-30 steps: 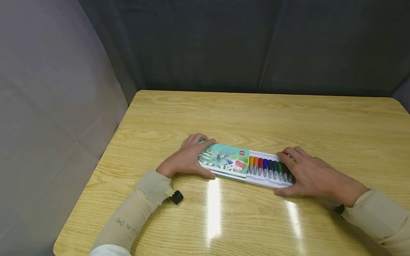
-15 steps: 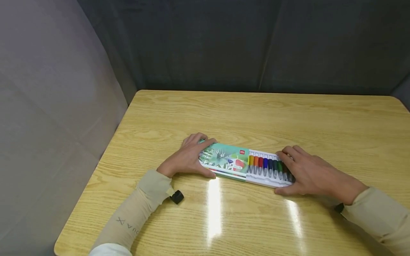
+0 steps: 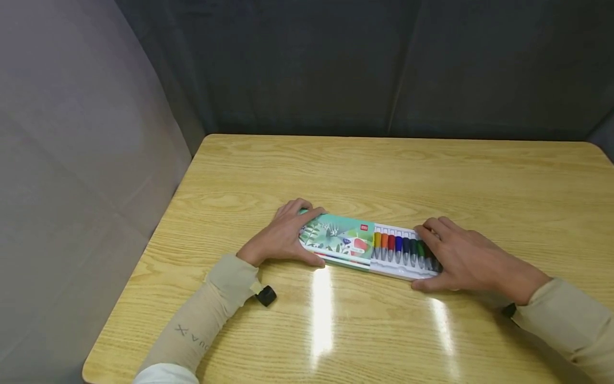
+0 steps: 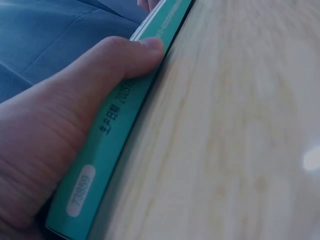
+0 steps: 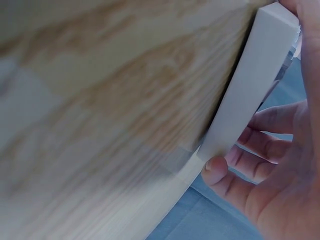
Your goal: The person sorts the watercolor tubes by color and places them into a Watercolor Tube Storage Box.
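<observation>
A flat paint set lies on the table, its white tray (image 3: 390, 270) partly out of the right end of a green floral cardboard sleeve (image 3: 342, 234). Several paint tubes (image 3: 398, 248) with coloured and silver parts sit in a row in the tray. My left hand (image 3: 285, 237) grips the sleeve's left end, the thumb (image 4: 145, 55) along its near side in the left wrist view. My right hand (image 3: 462, 258) holds the tray's right end between thumb and fingers and covers the last tubes. In the right wrist view the thumb (image 5: 216, 171) presses the tray's white side wall (image 5: 240, 90).
The wooden table (image 3: 384, 176) has a dark curtain (image 3: 307, 69) behind it and a grey cloth (image 3: 86, 176) along its left. A small black camera piece (image 3: 266, 295) sticks out from the left wrist. Light glares off the wood near the front.
</observation>
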`<state>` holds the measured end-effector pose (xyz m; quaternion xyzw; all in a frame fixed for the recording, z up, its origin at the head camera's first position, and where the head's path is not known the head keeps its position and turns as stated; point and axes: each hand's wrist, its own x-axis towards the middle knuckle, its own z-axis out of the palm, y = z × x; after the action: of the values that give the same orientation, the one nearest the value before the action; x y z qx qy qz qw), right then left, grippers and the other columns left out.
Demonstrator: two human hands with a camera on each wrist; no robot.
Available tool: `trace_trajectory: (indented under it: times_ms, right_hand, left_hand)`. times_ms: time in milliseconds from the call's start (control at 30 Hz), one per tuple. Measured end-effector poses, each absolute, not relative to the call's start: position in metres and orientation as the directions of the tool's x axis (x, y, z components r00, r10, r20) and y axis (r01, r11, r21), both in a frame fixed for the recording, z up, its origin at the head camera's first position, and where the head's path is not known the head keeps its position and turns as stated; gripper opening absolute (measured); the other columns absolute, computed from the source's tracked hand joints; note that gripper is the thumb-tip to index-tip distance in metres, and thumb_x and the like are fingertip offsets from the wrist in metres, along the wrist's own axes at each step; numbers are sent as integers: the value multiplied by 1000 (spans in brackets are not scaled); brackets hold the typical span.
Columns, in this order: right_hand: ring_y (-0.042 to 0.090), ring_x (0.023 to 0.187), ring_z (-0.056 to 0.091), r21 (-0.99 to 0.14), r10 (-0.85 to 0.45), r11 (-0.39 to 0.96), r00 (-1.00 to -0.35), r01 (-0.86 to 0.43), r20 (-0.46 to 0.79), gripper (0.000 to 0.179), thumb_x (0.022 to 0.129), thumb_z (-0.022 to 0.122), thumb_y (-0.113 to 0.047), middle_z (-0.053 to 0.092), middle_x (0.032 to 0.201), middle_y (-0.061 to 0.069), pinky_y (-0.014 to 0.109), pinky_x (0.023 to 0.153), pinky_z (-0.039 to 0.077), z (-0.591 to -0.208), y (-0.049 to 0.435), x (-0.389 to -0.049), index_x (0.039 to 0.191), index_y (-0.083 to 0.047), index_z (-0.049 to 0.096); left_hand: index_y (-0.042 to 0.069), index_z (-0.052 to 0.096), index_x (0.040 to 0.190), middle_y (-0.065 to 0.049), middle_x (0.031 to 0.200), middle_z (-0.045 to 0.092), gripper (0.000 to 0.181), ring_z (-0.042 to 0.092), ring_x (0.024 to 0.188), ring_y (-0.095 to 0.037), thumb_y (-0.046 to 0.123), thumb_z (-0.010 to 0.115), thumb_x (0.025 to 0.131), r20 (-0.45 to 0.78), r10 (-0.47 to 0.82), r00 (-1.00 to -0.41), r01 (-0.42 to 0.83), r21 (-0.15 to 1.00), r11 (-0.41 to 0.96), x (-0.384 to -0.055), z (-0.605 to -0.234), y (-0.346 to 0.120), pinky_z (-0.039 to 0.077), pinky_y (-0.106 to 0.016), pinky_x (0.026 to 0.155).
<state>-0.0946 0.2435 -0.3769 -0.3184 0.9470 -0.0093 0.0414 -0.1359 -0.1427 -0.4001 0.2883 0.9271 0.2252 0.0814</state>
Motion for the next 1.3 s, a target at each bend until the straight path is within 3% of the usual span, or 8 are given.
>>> trace_trajectory:
  times_ms: [900,1300]
  right_hand:
    - [30,117,57,-47,-615,788,-785,-613,-70,117,73,56,-96,59,131,16,50,83,61,-377,238,-93,139,1,59]
    - [30,112,54,-77,-633,772,-774,-631,-17,111,73,64,-90,59,127,15,50,89,57,-381,237,-94,137,1,60]
  left_hand:
    - [28,49,153,0,140,45,109,39,129,-20,74,86,61,0,577,-817,514,454,728,-133,-401,-142,35,-47,114]
    - [27,51,150,3,148,48,106,41,134,-19,73,87,61,11,585,-811,528,445,724,-133,-401,-138,33,-50,119]
